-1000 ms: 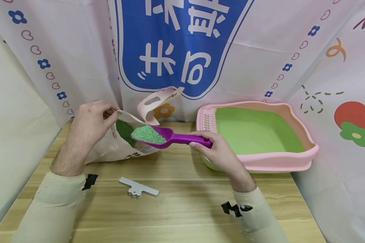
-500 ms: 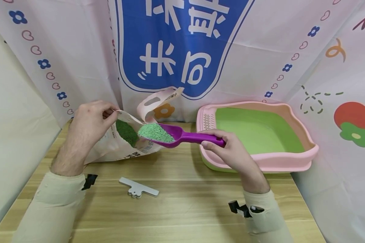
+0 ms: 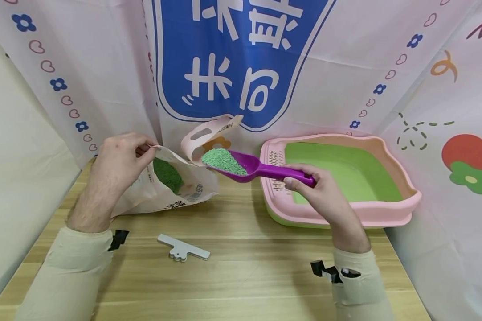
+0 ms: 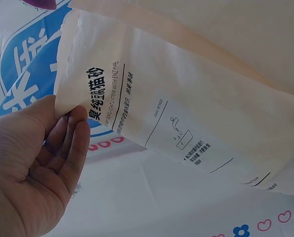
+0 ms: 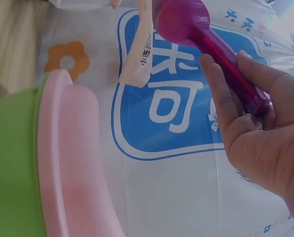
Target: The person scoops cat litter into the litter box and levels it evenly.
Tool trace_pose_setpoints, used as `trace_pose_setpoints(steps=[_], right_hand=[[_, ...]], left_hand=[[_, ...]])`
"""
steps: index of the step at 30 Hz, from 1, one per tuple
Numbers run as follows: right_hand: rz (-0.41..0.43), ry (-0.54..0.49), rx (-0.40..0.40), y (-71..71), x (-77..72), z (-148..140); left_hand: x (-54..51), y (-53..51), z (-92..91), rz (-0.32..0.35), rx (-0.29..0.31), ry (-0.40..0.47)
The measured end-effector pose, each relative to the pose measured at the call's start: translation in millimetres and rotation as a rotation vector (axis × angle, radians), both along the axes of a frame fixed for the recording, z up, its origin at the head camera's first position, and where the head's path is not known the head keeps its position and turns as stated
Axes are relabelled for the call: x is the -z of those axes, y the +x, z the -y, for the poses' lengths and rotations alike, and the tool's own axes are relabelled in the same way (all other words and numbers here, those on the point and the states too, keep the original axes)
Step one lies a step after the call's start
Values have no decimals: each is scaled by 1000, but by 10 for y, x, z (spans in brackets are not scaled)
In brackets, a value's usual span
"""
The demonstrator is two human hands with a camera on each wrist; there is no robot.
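In the head view the right hand [image 3: 325,191] grips the handle of a purple scoop [image 3: 265,170] heaped with green pellets [image 3: 224,161]. The scoop hangs between the bag and the litter box, its handle over the box's left rim. The left hand [image 3: 118,165] pinches the top edge of a pale bag [image 3: 189,191], whose opening shows darker green pellets [image 3: 168,174]. In the left wrist view thumb and fingers [image 4: 70,116] hold the corner of the printed bag [image 4: 152,98]. The right wrist view shows the scoop's underside [image 5: 179,19] and the right hand [image 5: 260,113] round its handle.
A pink-rimmed green litter box [image 3: 365,213] stands on the right of the wooden table [image 3: 241,276]. A grey clip [image 3: 183,248] lies in front of the bag. The bag's torn strip [image 3: 205,133] curls up behind the scoop, near the printed curtain [image 3: 329,89].
The right hand has carried the loaded scoop rightward and slightly up, away from the bag's opening towards the litter box. The left hand has stayed on the bag's edge.
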State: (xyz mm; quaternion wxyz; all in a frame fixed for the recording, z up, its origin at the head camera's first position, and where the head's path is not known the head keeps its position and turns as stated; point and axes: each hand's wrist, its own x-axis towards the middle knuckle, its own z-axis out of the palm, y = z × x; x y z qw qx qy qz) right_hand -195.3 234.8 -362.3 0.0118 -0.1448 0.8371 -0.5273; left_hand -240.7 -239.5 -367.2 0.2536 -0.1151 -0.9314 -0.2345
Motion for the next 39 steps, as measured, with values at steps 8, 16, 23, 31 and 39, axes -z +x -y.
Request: trace_pose_setpoints(steps=[8, 16, 23, 31, 39], right_hand=[[-19, -54, 55, -47, -33, -178], [-46, -205, 101, -126, -14, -359], [-39, -230, 161, -153, 0, -520], [-20, -322, 211, -180, 39, -730], [-19, -382, 251, -197, 99, -941]], left_hand=[[0, 6, 0, 2, -2, -3], [-7, 16, -7, 9, -1, -2], [-16, 25, -8, 4, -7, -12], [-12, 11, -4, 10, -4, -8], [-28, 18, -12, 12, -6, -16]])
